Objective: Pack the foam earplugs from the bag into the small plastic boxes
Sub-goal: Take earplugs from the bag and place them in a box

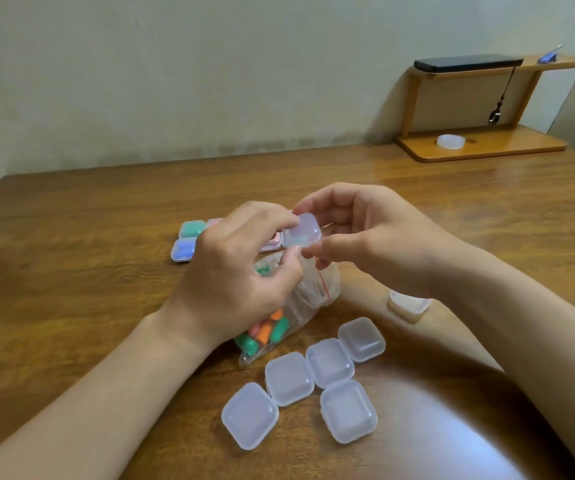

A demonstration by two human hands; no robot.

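Both hands hold one small clear box [301, 231] in the air between them. The left hand [237, 271] pinches its left edge between curled forefinger and thumb. The right hand [365, 237] clamps it from the other side, with the forefinger on the far edge and the thumb at the near corner. Its remaining fingers are loosely curled and off the box. Something pale green seems to lie inside, though the cloudy lid blurs it. Directly beneath the fingers lies the clear bag [317, 292], with orange, green and pink earplugs [265, 334] bunched at the end under the left wrist. Nearer than the fingers, five empty boxes [329, 362] cluster on the table [71, 237]. Just beyond the left fingers, filled boxes [189, 237] showing green and blue stand together.
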